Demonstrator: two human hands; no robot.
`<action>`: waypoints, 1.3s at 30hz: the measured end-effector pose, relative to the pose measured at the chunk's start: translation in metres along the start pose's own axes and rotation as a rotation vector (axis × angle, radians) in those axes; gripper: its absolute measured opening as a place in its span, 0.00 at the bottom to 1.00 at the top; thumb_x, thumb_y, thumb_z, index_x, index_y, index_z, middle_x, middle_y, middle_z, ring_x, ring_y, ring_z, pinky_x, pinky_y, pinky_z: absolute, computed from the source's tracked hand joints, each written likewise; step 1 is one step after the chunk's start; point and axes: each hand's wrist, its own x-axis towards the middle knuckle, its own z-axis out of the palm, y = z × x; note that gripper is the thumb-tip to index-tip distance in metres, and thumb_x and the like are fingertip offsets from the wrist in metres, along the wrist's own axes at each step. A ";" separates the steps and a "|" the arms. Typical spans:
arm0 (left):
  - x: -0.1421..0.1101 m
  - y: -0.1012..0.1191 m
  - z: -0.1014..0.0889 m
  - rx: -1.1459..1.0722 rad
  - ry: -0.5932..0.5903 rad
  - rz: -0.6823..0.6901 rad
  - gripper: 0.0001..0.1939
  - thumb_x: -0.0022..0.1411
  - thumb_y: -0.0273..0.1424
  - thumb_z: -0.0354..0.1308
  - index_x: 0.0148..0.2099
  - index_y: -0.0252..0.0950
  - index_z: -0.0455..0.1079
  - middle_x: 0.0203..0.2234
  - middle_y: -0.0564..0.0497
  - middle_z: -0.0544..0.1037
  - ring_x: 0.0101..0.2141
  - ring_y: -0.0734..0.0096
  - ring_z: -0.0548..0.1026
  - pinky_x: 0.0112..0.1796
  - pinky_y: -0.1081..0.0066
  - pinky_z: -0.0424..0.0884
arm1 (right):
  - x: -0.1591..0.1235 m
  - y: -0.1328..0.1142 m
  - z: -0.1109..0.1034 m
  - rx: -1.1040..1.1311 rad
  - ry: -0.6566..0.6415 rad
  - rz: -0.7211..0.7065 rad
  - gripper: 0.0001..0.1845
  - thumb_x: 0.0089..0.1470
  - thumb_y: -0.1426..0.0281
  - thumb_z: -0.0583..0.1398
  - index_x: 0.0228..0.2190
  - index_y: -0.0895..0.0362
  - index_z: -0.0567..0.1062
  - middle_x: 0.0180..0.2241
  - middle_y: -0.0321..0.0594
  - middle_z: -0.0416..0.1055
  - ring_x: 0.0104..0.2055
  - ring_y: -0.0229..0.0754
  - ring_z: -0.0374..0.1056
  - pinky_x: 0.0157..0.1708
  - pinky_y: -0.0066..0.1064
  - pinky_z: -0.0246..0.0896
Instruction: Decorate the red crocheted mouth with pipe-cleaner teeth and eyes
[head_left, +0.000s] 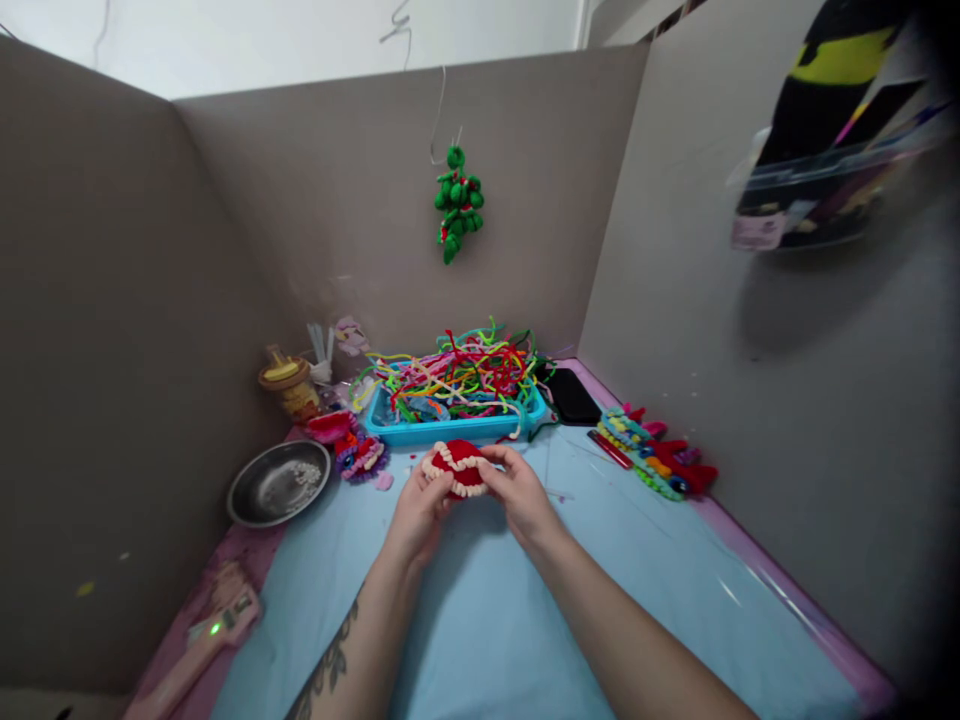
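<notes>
Looks like a shaping step to me; left fingers (pixel 437 488) and right fingers (pixel 498 480) pinch a round, fuzzy red piece with cream trim (pixel 463 466) above the light-blue counter (pixel 487 630); next probably needs steady hold.

Soft even light, bright white wall (pixel 300 40), shadow below the clear holder (pixel 817 200), blur and dark vignetting at right.
</notes>
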 end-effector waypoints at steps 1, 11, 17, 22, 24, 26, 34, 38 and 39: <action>0.001 0.001 -0.001 -0.026 0.004 -0.010 0.20 0.52 0.27 0.62 0.49 0.33 0.67 0.45 0.44 0.75 0.41 0.67 0.75 0.40 0.71 0.72 | -0.001 -0.001 0.001 0.019 -0.002 0.007 0.17 0.40 0.65 0.67 0.34 0.56 0.73 0.34 0.37 0.72 0.31 0.37 0.67 0.30 0.28 0.61; 0.005 0.002 -0.007 -0.232 0.044 -0.041 0.15 0.54 0.24 0.59 0.45 0.34 0.70 0.41 0.48 0.78 0.39 0.71 0.76 0.40 0.74 0.72 | -0.006 -0.011 0.005 0.214 -0.065 0.219 0.21 0.38 0.70 0.67 0.37 0.55 0.70 0.26 0.33 0.71 0.23 0.34 0.66 0.17 0.22 0.53; 0.003 0.000 -0.003 -0.251 0.055 -0.059 0.15 0.54 0.24 0.59 0.46 0.35 0.70 0.41 0.49 0.78 0.38 0.72 0.76 0.39 0.75 0.73 | -0.005 -0.006 0.006 0.243 -0.056 0.200 0.23 0.36 0.71 0.68 0.37 0.55 0.69 0.25 0.33 0.71 0.21 0.32 0.65 0.16 0.20 0.54; 0.002 -0.002 -0.002 -0.258 0.069 -0.064 0.14 0.55 0.25 0.59 0.46 0.35 0.70 0.40 0.50 0.79 0.38 0.72 0.76 0.40 0.74 0.73 | -0.004 -0.003 0.005 0.285 -0.057 0.218 0.25 0.34 0.76 0.68 0.37 0.55 0.67 0.23 0.31 0.71 0.20 0.31 0.64 0.18 0.20 0.54; 0.002 -0.002 -0.002 -0.258 0.057 -0.061 0.14 0.55 0.24 0.58 0.45 0.35 0.70 0.39 0.49 0.79 0.38 0.72 0.77 0.39 0.75 0.73 | -0.004 -0.002 0.005 0.306 -0.068 0.233 0.26 0.33 0.77 0.67 0.37 0.55 0.67 0.23 0.31 0.71 0.20 0.31 0.64 0.18 0.20 0.54; 0.003 -0.002 -0.003 -0.260 0.049 -0.060 0.13 0.56 0.23 0.57 0.45 0.35 0.70 0.38 0.49 0.79 0.37 0.71 0.77 0.38 0.75 0.74 | -0.005 -0.002 0.005 0.317 -0.060 0.239 0.25 0.33 0.78 0.67 0.36 0.55 0.67 0.23 0.30 0.71 0.19 0.30 0.63 0.18 0.20 0.54; 0.002 0.002 0.001 -0.312 0.098 -0.048 0.11 0.57 0.20 0.54 0.43 0.32 0.70 0.37 0.47 0.79 0.36 0.71 0.78 0.36 0.75 0.75 | -0.005 0.000 0.005 0.349 -0.014 0.285 0.23 0.37 0.75 0.67 0.38 0.55 0.68 0.25 0.34 0.73 0.22 0.32 0.67 0.19 0.19 0.58; 0.002 0.002 0.001 -0.337 0.107 -0.043 0.13 0.57 0.18 0.54 0.45 0.31 0.69 0.37 0.46 0.79 0.36 0.70 0.78 0.36 0.74 0.75 | -0.003 0.002 0.004 0.372 -0.012 0.322 0.23 0.38 0.76 0.67 0.38 0.54 0.69 0.26 0.33 0.73 0.23 0.32 0.67 0.17 0.18 0.56; 0.002 0.002 0.001 -0.340 0.104 -0.048 0.14 0.57 0.18 0.54 0.46 0.31 0.69 0.37 0.46 0.79 0.36 0.70 0.78 0.35 0.74 0.75 | -0.003 0.002 0.004 0.378 -0.019 0.325 0.22 0.38 0.76 0.67 0.38 0.54 0.69 0.26 0.33 0.74 0.23 0.32 0.67 0.17 0.18 0.55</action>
